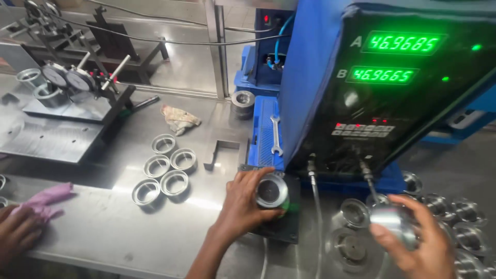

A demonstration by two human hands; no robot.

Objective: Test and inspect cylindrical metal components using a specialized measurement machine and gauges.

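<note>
My left hand has its grip closed round a ring, bore facing up at me; right hand grips another ring, off to the right over the desk.

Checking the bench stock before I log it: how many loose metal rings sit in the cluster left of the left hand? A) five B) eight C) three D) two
A: five metal rings lie grouped on the steel table, left of the left hand.
</note>
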